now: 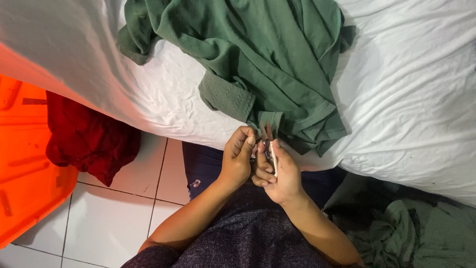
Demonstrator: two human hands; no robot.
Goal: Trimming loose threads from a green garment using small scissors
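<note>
A green sweatshirt [258, 54] lies crumpled on a white bedsheet [411, 94], one edge hanging over the mattress side. My left hand [238, 159] pinches that hanging edge of green fabric between thumb and fingers. Pressed right beside it, my right hand [280, 173] grips a small pale, thin tool [273, 158]; its tip meets the cloth between the two hands. What the tool is I cannot make out.
A dark red garment [89, 139] hangs over an orange plastic tub [22, 164] at the left, on white floor tiles [114, 213]. More green cloth [416, 233] is heaped at the lower right. My lap in dark clothing fills the bottom centre.
</note>
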